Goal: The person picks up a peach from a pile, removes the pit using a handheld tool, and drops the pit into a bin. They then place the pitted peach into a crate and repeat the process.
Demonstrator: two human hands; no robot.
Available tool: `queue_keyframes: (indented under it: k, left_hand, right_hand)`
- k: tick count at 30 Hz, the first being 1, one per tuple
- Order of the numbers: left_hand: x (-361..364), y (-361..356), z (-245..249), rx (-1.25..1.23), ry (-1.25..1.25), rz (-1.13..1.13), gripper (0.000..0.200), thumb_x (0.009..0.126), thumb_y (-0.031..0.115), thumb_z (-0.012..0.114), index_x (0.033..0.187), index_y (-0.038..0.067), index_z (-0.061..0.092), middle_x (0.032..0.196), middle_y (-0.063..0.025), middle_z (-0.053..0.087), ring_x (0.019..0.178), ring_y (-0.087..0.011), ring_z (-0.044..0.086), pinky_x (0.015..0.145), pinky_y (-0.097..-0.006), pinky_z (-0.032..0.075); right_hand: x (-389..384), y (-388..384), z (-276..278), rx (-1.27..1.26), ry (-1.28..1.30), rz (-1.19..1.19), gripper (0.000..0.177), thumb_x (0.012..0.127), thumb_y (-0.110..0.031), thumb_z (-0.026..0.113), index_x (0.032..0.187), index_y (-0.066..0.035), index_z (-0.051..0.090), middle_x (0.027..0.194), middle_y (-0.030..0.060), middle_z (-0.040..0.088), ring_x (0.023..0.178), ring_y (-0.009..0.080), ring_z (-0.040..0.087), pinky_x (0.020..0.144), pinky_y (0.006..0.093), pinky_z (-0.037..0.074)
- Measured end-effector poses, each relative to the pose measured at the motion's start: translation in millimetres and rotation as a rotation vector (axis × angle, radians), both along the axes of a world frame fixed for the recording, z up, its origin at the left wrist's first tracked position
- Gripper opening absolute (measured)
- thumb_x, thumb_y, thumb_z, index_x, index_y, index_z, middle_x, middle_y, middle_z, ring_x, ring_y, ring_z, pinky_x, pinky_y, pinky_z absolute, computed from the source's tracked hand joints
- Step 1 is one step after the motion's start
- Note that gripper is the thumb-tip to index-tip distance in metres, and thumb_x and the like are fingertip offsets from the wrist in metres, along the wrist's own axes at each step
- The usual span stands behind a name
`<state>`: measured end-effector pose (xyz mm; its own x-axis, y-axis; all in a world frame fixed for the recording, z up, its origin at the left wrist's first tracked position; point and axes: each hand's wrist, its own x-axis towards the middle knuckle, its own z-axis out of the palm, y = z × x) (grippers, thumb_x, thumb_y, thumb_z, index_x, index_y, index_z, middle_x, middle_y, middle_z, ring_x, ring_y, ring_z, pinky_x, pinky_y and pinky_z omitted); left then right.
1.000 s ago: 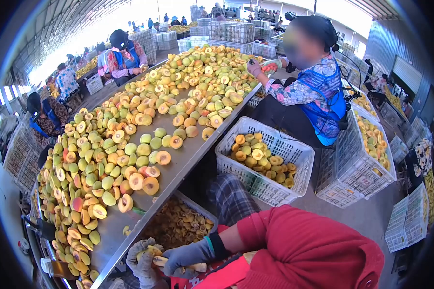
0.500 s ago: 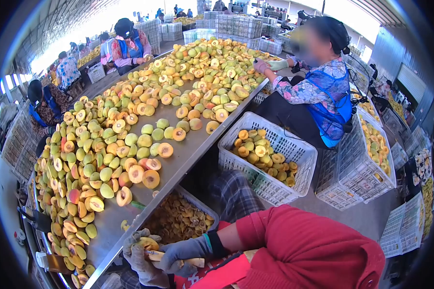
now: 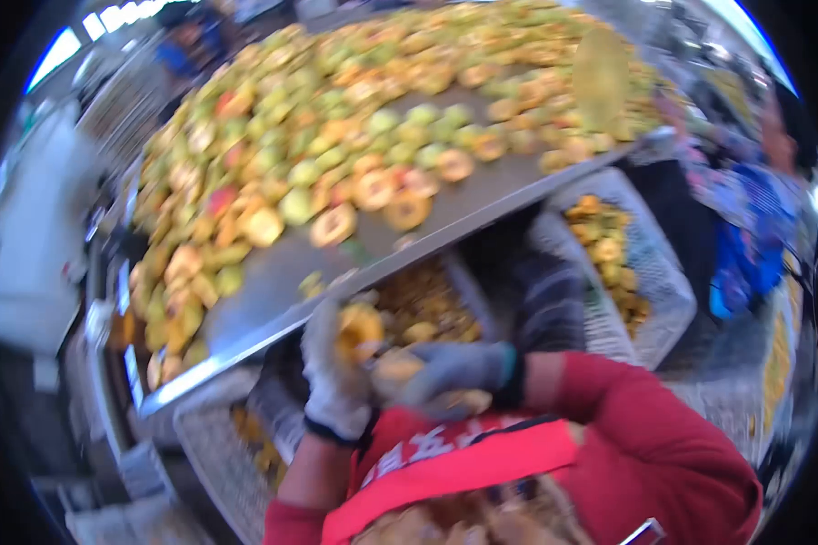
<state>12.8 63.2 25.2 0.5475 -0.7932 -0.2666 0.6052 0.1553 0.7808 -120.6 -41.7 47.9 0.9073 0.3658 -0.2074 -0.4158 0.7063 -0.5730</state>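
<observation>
In my gloved left hand (image 3: pixel 336 368) is a yellow peach half (image 3: pixel 361 332), held with its cut side turned toward my right hand. My right hand (image 3: pixel 454 372), in a grey glove, is closed around a wooden-handled tool (image 3: pixel 396 367), close beside the fruit. Motion blur hides the tool's working end. Below the table edge, just beyond my hands, a bin (image 3: pixel 432 304) holds brownish-yellow scraps. Many peach halves (image 3: pixel 334 224) lie on the metal table (image 3: pixel 254 295) in front of me, some cut side up.
A white crate (image 3: pixel 668 300) of yellow peach halves stands to the right, next to a person in a blue vest (image 3: pixel 754 218). Another crate (image 3: pixel 214 454) stands at lower left under the table's raised metal rim (image 3: pixel 482 227). A second person (image 3: pixel 186 50) is at the far left.
My view has swung left and down, blurring the scene. Both hands now appear higher and further right in view, with the peach half and the tool still in them.
</observation>
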Motion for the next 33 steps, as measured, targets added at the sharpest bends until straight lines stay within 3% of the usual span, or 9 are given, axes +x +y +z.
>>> queue_keyframes:
  k: [4,14,18,20,22,27,30,32,33]
  left_hand:
    - [16.2,8.5,-15.3,-0.141,-0.075,0.098,0.059,0.091,0.057,0.037,0.11,0.003,0.053,0.1,-0.0149,0.06,0.079,-0.0258,0.062,0.062,-0.0337,0.054]
    - [65.8,61.5,-16.7,0.005,-0.156,0.378,0.064,0.091,0.057,0.035,0.116,0.0,0.049,0.1,-0.0181,0.061,0.082,-0.0301,0.063,0.068,-0.0392,0.056]
    - [78.4,143.8,16.7,0.765,-1.484,0.34,0.038,0.081,-0.008,0.055,0.118,0.001,0.051,0.107,-0.0138,0.058,0.098,-0.025,0.058,0.081,-0.0362,0.051]
    - [117.6,203.9,2.1,0.965,-0.984,0.377,0.03,0.084,0.005,0.058,0.113,0.0,0.056,0.106,-0.0135,0.058,0.1,-0.0255,0.056,0.089,-0.0345,0.043]
    - [119.4,204.4,12.1,1.091,-1.145,0.419,0.027,0.083,0.006,0.059,0.109,-0.002,0.058,0.109,-0.0137,0.058,0.102,-0.0239,0.055,0.089,-0.0332,0.042]
    - [125.7,66.4,27.9,0.737,-1.354,0.211,0.039,0.081,0.012,0.064,0.116,-0.002,0.055,0.108,-0.0096,0.06,0.101,-0.0167,0.055,0.09,-0.0282,0.041]
    - [124.0,-31.1,23.0,0.478,-1.622,-0.041,0.046,0.078,0.018,0.068,0.118,-0.001,0.054,0.111,-0.0176,0.06,0.103,-0.0264,0.058,0.089,-0.0335,0.044]
    - [124.0,-91.4,12.5,0.872,-1.424,-0.264,0.065,0.073,0.03,0.068,0.128,0.004,0.047,0.129,-0.018,0.049,0.118,-0.0312,0.048,0.098,-0.0364,0.039]
    - [131.3,-105.5,-3.5,0.763,-1.542,-0.324,0.075,0.069,0.036,0.069,0.132,0.006,0.042,0.132,-0.0184,0.046,0.12,-0.0317,0.046,0.099,-0.0365,0.038]
  right_hand:
    - [0.5,-6.1,-22.4,0.082,0.068,0.005,0.014,0.082,-0.013,0.057,0.077,-0.008,0.044,0.051,0.0003,0.042,0.035,0.0091,0.041,0.031,0.0226,0.033]
    - [-2.6,-24.8,-32.4,0.117,0.163,-0.211,0.013,0.082,-0.016,0.053,0.078,-0.01,0.042,0.05,-0.0005,0.039,0.035,0.0091,0.036,0.032,0.0223,0.029]
    - [-4.8,-36.3,-39.4,0.14,0.16,-0.24,0.014,0.081,-0.016,0.054,0.08,-0.008,0.042,0.05,0.001,0.04,0.034,0.01,0.036,0.031,0.0224,0.03]
    - [-4.0,-40.0,-44.6,0.165,0.158,-0.245,0.015,0.081,-0.016,0.054,0.08,-0.007,0.042,0.05,0.0008,0.04,0.034,0.0099,0.036,0.031,0.0221,0.03]
    - [-2.2,-41.8,-50.5,0.189,0.165,-0.245,0.015,0.081,-0.016,0.054,0.08,-0.007,0.042,0.05,0.0007,0.04,0.034,0.0099,0.038,0.031,0.0219,0.031]
    - [3.7,-41.5,-52.1,0.137,0.147,-0.212,0.013,0.084,-0.014,0.052,0.077,-0.009,0.042,0.051,0.0003,0.04,0.037,0.0087,0.037,0.033,0.022,0.031]
    - [-0.7,-41.9,-52.4,0.081,0.11,-0.229,0.013,0.085,-0.014,0.051,0.075,-0.009,0.043,0.053,0.0001,0.04,0.04,0.0079,0.036,0.037,0.0215,0.031]
    - [-5.1,-42.1,-52.2,0.058,0.112,-0.264,0.014,0.084,-0.015,0.053,0.075,-0.009,0.043,0.052,0.0003,0.041,0.039,0.0086,0.037,0.036,0.0217,0.032]
    - [-6.4,-41.1,-51.3,0.052,0.127,-0.288,0.015,0.083,-0.015,0.054,0.075,-0.008,0.043,0.05,0.0005,0.041,0.037,0.0093,0.038,0.034,0.0221,0.032]
